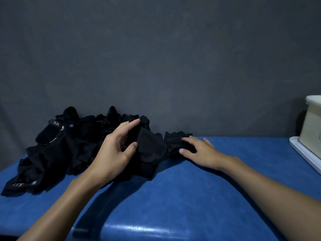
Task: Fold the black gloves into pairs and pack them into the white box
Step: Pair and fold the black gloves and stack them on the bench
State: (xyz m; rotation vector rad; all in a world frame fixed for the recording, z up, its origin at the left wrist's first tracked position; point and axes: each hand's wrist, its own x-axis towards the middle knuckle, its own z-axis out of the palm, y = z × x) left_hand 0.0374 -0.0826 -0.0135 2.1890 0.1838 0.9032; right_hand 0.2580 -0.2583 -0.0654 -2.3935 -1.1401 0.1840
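A heap of black gloves [69, 146] lies on the left of the blue table [191, 197], against the back wall. My left hand [114, 150] holds one black glove [149, 146] at the heap's right edge, pinched between thumb and fingers. A second black glove [175, 141] lies flat just to its right. My right hand [199, 150] rests on that glove with its fingers spread and fairly straight. The white box [311, 126] stands at the far right edge, partly cut off by the frame.
A dark grey cloth backdrop [156, 58] rises behind the table. The white box sits on a white lid or tray [302, 153] at the right. Bare blue tabletop stretches between the gloves and the box and toward the front.
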